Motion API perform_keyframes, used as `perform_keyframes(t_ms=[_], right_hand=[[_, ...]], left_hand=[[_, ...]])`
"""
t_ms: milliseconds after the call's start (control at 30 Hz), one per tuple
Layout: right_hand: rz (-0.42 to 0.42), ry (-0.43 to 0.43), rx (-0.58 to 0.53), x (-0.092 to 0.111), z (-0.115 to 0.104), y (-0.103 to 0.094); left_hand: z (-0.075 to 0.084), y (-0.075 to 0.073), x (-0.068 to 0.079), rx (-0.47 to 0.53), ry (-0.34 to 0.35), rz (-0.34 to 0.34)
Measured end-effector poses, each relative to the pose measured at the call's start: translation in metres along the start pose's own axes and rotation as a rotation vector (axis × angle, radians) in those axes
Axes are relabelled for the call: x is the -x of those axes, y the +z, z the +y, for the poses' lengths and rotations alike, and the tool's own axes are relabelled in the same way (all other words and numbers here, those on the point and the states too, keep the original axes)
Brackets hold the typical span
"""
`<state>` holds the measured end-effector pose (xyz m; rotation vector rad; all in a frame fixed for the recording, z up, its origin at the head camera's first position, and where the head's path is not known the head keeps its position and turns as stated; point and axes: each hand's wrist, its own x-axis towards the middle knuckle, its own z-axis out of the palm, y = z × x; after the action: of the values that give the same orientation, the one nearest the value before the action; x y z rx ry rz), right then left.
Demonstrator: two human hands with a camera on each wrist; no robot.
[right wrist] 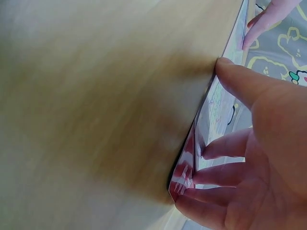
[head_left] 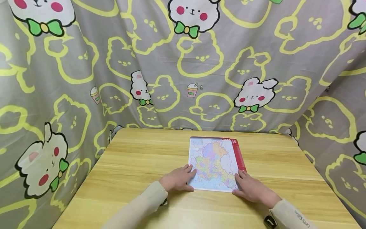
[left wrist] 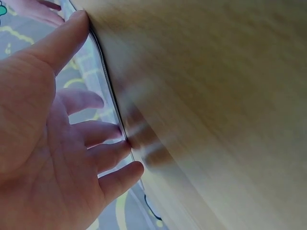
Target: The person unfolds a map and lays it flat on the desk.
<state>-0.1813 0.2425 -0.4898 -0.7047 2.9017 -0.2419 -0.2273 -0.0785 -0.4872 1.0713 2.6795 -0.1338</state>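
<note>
A flat, thin map sheet (head_left: 211,163) with pastel-coloured regions lies on the wooden table, and a red strip (head_left: 239,154) runs down its right side. My left hand (head_left: 178,178) rests at the map's left edge, thumb near its lower left corner. In the left wrist view the fingers (left wrist: 112,154) of that hand are spread and loosely bent along the map's thin dark edge. Opposite it, my right hand (head_left: 254,187) touches the right edge, thumb at the lower right corner. The right wrist view shows its fingers (right wrist: 223,175) reaching over the glossy red strip.
The wooden table (head_left: 137,152) has rounded far corners. Behind it and on both sides hangs a grey curtain (head_left: 171,63) printed with yellow outlines and white rabbit faces. Light sleeves (head_left: 143,203) cover both forearms.
</note>
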Motion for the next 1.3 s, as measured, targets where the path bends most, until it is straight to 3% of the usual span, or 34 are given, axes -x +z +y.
perform_keyframes(t_ms=[333,967,1300], right_hand=[[0.004,-0.01,0.017,-0.001,0.005,0.002],[0.038,-0.066,0.054,-0.001,0.015,0.001],[0.047,-0.081,0.057,0.0,0.02,0.001]], left_hand=[[0.003,-0.008,0.005,-0.04,0.02,0.005],[0.007,-0.004,0.004,-0.055,0.051,-0.011],[0.012,-0.005,0.007,-0.131,0.059,-0.009]])
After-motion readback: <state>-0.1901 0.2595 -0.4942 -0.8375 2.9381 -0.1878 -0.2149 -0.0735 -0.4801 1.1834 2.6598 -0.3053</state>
